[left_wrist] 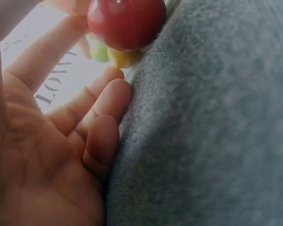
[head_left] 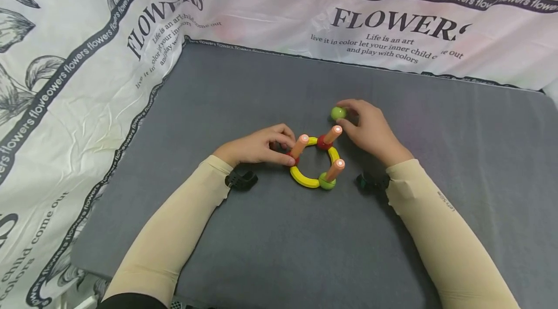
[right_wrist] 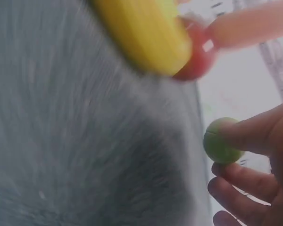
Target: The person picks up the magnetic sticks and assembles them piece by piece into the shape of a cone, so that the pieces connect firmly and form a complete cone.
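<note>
On the grey bench, a yellow ring carrying 3 orange pegs is steadied by the left hand, fingers pinching the red ball at its near-left joint. Just beyond, a loose green ball is pinched in the right hand. The ring is best kept braced, probably, while that ball is handled slowly.

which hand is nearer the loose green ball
Right. The right hand pinches the green ball at its fingertips; the left hand is across the yellow ring, at a red ball.
</note>
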A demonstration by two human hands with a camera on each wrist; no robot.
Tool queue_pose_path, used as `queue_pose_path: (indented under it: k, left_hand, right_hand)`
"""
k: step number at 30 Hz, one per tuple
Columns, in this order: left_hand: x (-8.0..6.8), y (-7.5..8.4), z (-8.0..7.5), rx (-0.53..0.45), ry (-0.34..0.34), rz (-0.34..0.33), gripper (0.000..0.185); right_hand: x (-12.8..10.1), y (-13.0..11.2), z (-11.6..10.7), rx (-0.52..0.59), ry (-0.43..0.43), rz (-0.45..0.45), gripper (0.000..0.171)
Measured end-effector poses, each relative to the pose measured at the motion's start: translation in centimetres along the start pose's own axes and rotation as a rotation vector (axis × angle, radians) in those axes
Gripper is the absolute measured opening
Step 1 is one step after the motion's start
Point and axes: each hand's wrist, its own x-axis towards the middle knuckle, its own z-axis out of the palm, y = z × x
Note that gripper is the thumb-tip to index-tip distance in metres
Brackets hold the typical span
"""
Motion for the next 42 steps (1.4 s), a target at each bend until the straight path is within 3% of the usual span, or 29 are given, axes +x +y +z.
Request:
queue_pose_path:
  k: [5, 9, 14, 21, 27, 42]
  left_hand:
    - [-0.1, 0.2, -0.1, 0.006, 0.011, -0.015, 0.020]
    - [-0.3, 0.2, -0.2, 0.016, 0.021, -0.030, 0.022]
    - [-0.3, 0.1, 0.0, 0.006, 0.016, -0.013, 0.032]
    - [0.0, 0.1, 0.5, -0.010, 0.025, -0.005, 0.030]
    - [0.0, 0.6, 0.6, -0.036, 0.040, 0.004, 0.030]
    - [0.3, 1.2, 1.2, -0.088, 0.089, 0.044, 0.023]
  right_hand:
    - [-2.3, -2.2, -2.1, 0.100, 0.118, -0.042, 0.039]
    - [-4.1, -4.2, -3.9, 0.157, 0.161, -0.137, 0.038]
    - [-5.5, -5.4, -4.6, 0.192, 0.130, -0.230, 0.039]
    - [-6.2, -5.5, -4.4, 0.180, 0.056, -0.269, 0.042]
    - [-6.4, -5.5, -4.3, 0.148, 0.040, -0.293, 0.042]
    - [-5.8, -6.5, -2.2, 0.217, -0.028, -0.403, 0.041]
